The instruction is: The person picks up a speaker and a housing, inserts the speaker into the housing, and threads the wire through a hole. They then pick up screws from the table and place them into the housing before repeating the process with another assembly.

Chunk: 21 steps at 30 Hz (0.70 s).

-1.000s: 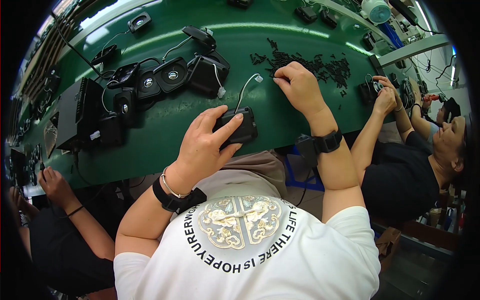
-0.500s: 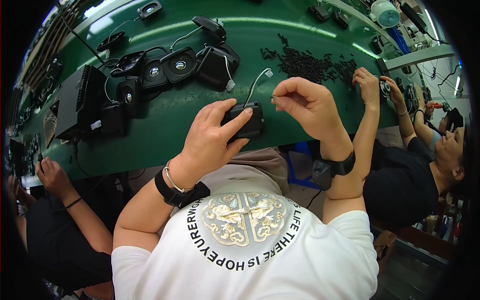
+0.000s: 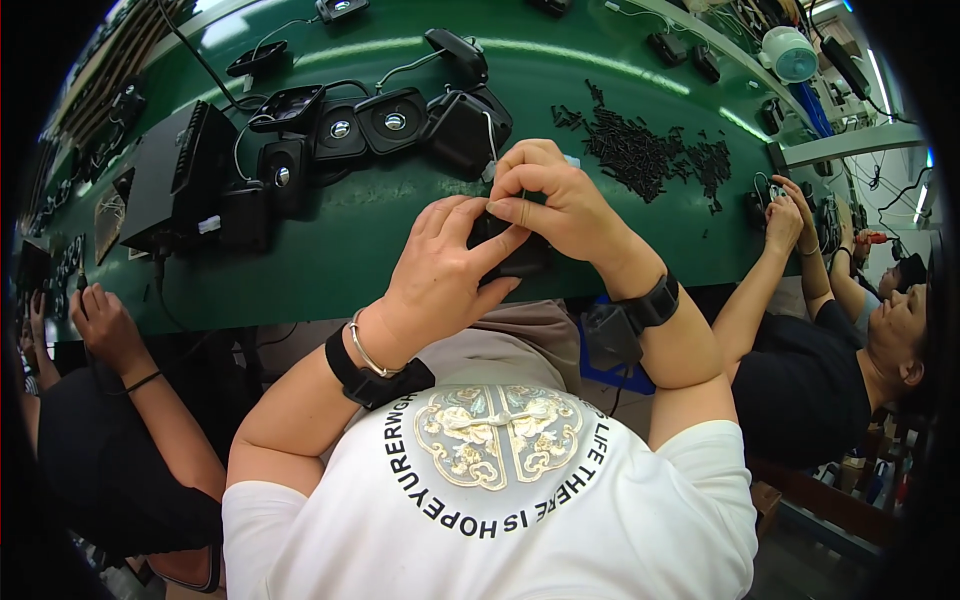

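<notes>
Head view, looking down over a white printed shirt toward a green worktop (image 3: 400, 260).

Left hand (image 3: 440, 275) wrapped around a small black housing (image 3: 515, 258), thumb across its top, fingers curled beneath: closed in a firm grip, seemingly to keep the part steady and lifted just above the near edge of the worktop. Right hand (image 3: 555, 200) directly above and touching the same housing, fingertips pinched together on something small at its upper face; too hidden to tell what, though a thin pale wire (image 3: 492, 135) runs away from that spot. Housing thus caught between both hands, below the right, inside the left, close to the body, probably for a clear look and fine control.

Further back, a cluster of black round-faced units (image 3: 365, 125) laid in a row within reach of the left side, likely parts of the same kind. To the right, a scattered heap of small black screws (image 3: 650, 155), near the right hand. A black box (image 3: 175, 180) at far left.

Other people's arms at both sides: a hand (image 3: 100, 320) at left, another hand (image 3: 785, 215) at right, each at separate work.
</notes>
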Motion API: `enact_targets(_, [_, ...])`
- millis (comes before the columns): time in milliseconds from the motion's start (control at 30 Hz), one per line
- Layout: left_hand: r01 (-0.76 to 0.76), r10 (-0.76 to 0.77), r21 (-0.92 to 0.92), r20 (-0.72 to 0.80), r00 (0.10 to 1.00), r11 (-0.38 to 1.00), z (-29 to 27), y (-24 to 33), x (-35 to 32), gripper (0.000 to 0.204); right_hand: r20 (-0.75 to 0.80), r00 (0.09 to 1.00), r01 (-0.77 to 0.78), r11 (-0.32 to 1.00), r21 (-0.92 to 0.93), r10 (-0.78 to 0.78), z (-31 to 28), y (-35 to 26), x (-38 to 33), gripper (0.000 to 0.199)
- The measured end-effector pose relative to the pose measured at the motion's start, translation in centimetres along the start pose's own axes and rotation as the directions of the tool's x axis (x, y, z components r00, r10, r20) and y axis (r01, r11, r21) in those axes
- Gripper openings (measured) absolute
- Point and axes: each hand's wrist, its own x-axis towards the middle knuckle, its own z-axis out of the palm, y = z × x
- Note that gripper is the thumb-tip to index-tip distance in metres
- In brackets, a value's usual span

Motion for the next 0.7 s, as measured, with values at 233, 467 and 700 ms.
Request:
enact_targets(233, [-0.003,0.003,-0.006,-0.014,1.0,1.0,-0.1,-0.3,0.2,0.049,0.037,0.994,-0.097,0.993,-0.072,0.1,0.4,0.1,0.6,0.012])
enact_targets(467, [-0.014,0.014,0.007,-0.003,1.0,1.0,-0.3,0.2,0.9,0.049,0.113,0.941,-0.304,0.944,-0.131,0.319,-1.0,-1.1,1.6,0.016])
enact_targets(700, [0.01,-0.01,0.009,0.001,1.0,1.0,-0.9,0.8,1.1,0.056,0.022,0.93,-0.367,0.93,-0.014,0.367,-6.3,0.0,2.3,0.019])
